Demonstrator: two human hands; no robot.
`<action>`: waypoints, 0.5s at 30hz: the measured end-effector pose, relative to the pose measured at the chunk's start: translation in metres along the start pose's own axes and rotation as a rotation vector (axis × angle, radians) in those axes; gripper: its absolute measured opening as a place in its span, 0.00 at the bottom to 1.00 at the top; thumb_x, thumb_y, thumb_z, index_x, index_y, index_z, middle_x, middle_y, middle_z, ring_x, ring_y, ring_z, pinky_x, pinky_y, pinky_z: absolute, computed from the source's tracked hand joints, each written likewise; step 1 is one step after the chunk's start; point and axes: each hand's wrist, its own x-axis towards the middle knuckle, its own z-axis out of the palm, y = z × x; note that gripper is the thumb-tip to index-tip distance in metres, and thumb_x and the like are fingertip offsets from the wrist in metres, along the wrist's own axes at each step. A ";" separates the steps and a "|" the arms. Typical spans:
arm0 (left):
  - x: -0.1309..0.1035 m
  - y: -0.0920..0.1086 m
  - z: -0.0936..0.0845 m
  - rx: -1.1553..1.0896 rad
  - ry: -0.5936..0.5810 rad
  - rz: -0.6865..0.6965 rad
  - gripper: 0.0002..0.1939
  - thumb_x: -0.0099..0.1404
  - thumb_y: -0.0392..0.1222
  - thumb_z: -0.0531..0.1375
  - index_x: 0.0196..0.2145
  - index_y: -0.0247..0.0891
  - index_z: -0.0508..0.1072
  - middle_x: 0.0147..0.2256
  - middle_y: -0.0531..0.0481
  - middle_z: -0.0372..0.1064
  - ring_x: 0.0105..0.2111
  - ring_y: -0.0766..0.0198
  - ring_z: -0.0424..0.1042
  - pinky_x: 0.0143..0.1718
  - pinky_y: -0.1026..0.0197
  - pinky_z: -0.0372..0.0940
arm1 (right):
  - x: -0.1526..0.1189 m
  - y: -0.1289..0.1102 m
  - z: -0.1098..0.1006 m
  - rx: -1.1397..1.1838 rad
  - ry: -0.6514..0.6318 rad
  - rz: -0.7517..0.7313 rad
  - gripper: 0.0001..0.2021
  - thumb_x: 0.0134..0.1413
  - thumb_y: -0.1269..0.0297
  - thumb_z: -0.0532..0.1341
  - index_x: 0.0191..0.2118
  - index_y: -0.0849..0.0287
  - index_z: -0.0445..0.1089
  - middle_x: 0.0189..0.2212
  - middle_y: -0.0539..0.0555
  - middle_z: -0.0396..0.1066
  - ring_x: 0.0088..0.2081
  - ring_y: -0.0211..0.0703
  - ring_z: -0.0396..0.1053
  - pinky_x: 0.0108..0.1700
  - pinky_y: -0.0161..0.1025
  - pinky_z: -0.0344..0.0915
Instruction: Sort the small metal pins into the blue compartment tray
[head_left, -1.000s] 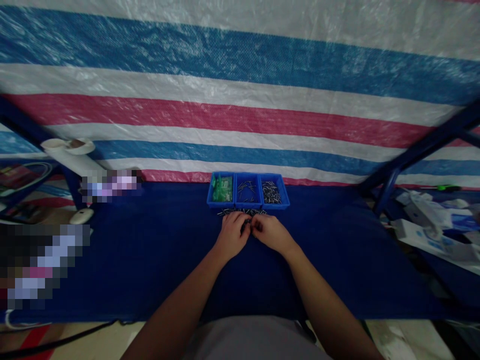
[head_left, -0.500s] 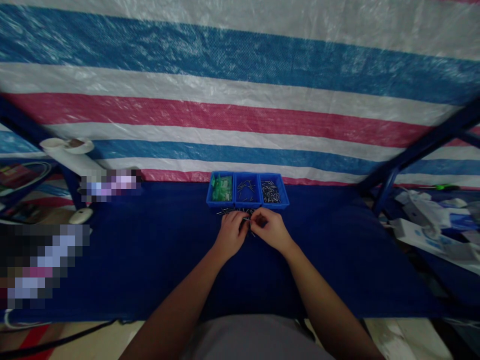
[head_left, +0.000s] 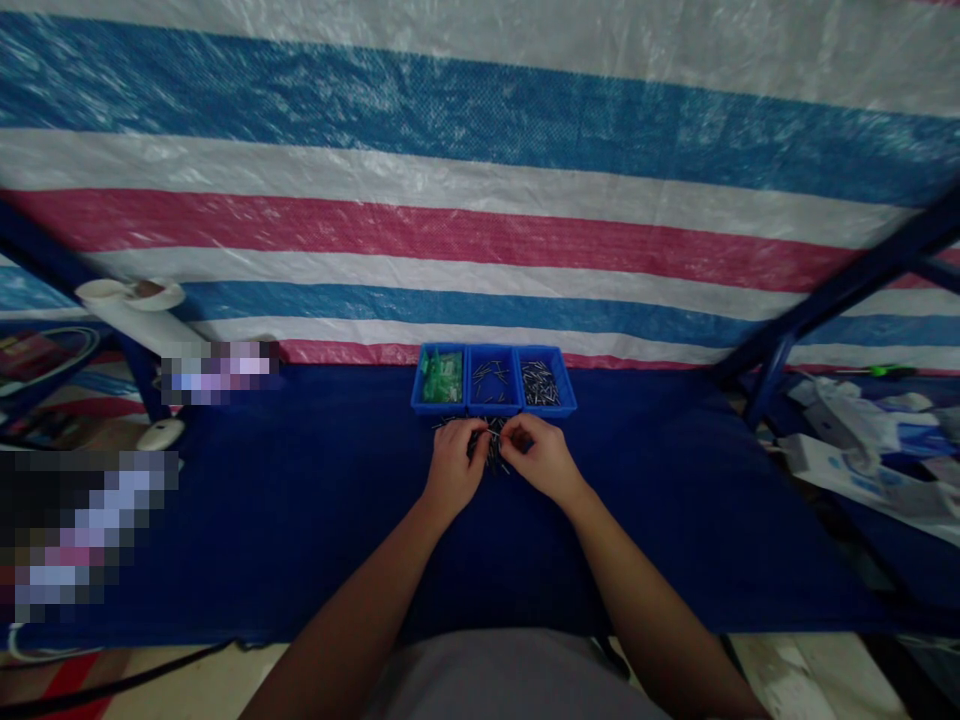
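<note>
A loose pile of thin metal pins (head_left: 493, 456), perhaps screws or rivets, lies on the blue tabletop under and between my hands. My right hand (head_left: 541, 457) is closed in a pinch on a thin metal pin (head_left: 493, 433) that points left. My left hand (head_left: 455, 463) rests over the pile's left side, thumb and forefinger apart, close to the pin's free end. Just beyond them stand three blue bins in a row. The left bin (head_left: 417, 398) has green plastic packets, the middle bin (head_left: 493, 409) a few pins, the right bin (head_left: 551, 409) many small metal pieces.
Striped plastic sheeting (head_left: 480, 230) hangs behind the blue table (head_left: 337, 540). A white tube (head_left: 142, 320) and a white computer mouse (head_left: 161, 433) are at the left. White boxes and bags (head_left: 862, 460) lie to the right, beyond a blue metal frame (head_left: 772, 365).
My left thumb and forefinger have spread apart and the hand has shifted slightly left, showing more of the pile. The right hand keeps its pinch in nearly the same place.
</note>
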 end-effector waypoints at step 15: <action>0.002 0.001 -0.002 0.037 -0.009 -0.025 0.07 0.68 0.41 0.52 0.35 0.40 0.69 0.34 0.49 0.72 0.37 0.59 0.70 0.42 0.53 0.60 | 0.000 0.001 0.005 -0.015 0.009 -0.046 0.06 0.55 0.71 0.58 0.37 0.57 0.71 0.34 0.54 0.71 0.34 0.40 0.70 0.37 0.36 0.68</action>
